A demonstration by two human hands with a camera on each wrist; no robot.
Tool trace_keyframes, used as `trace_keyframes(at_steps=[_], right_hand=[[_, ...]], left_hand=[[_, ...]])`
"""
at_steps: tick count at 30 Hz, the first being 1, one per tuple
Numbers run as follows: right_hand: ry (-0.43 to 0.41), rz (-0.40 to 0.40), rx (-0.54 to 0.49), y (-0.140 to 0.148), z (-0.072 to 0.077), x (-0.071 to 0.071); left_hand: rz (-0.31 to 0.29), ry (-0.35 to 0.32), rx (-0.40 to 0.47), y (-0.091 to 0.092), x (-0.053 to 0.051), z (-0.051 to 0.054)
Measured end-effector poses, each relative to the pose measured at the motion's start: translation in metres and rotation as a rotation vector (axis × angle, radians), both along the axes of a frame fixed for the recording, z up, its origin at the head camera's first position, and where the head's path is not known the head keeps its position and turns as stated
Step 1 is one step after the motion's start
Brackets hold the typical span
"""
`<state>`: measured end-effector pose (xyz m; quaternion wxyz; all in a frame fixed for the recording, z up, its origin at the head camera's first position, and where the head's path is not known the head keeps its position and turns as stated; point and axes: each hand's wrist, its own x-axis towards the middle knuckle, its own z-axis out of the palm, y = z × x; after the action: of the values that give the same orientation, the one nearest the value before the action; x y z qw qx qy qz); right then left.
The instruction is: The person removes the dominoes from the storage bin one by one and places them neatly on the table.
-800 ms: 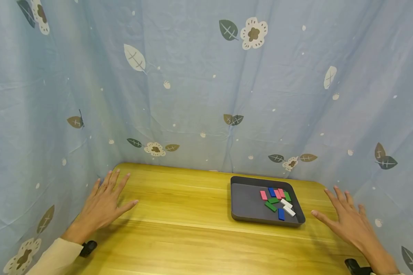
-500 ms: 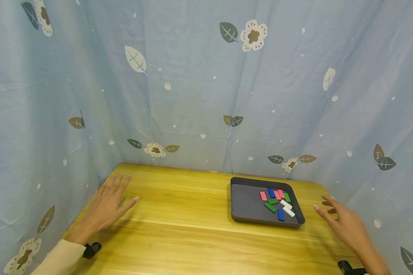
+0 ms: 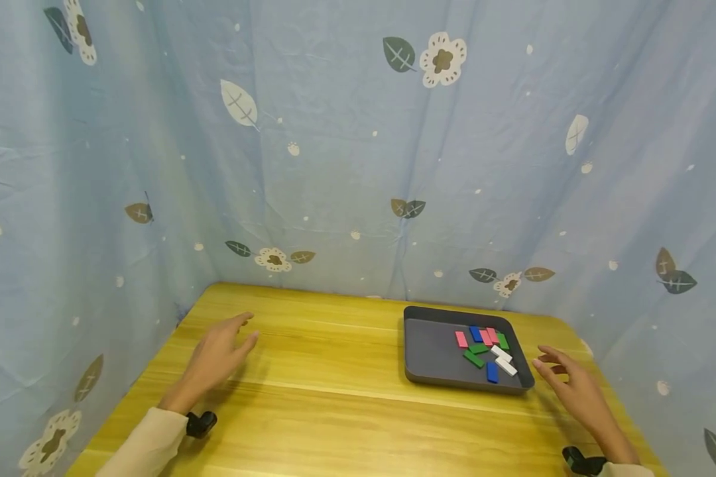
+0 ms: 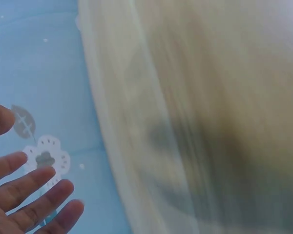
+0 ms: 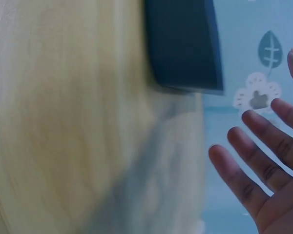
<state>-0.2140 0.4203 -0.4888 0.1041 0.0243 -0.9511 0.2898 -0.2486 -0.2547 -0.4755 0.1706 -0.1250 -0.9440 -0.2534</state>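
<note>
The right hand (image 3: 575,391) is just beside the right side of a dark tray (image 3: 432,383), its fingers loosely bent and spread, with nothing in its hold. The tray lies on the far right part of the wooden counter (image 3: 310,411). Pink, blue, green and white blocks (image 3: 474,359) lie mostly in its right half, some touching. Well apart, on the left, the left hand (image 3: 215,354) is over the counter, fingers relaxed and holding nothing. A blue curtain (image 3: 334,179) hangs behind.
</note>
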Motion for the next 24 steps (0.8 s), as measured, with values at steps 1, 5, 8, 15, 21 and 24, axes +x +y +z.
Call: trace_keyframes(at_steps=[1, 5, 8, 15, 21, 24], right_hand=[[0.000, -0.009, -0.017, 0.001, -0.004, -0.001], [-0.002, -0.025, -0.117, 0.003, -0.017, -0.005], [-0.017, -0.021, -0.192, 0.005, -0.024, -0.007], [-0.074, -0.009, -0.341, 0.008, -0.035, -0.014], [-0.147, -0.031, -0.397, 0.008, -0.039, -0.022], [-0.182, -0.019, -0.449, 0.009, -0.041, -0.026]], left_hand=[[-0.005, 0.004, 0.005, 0.005, -0.003, 0.000], [-0.036, -0.001, 0.023, 0.023, -0.011, -0.002], [-0.065, -0.024, 0.043, 0.034, -0.013, -0.002], [-0.106, -0.089, 0.075, 0.058, -0.016, -0.009], [-0.149, -0.125, 0.096, 0.079, -0.018, -0.012], [-0.172, -0.135, 0.089, 0.091, -0.020, -0.008]])
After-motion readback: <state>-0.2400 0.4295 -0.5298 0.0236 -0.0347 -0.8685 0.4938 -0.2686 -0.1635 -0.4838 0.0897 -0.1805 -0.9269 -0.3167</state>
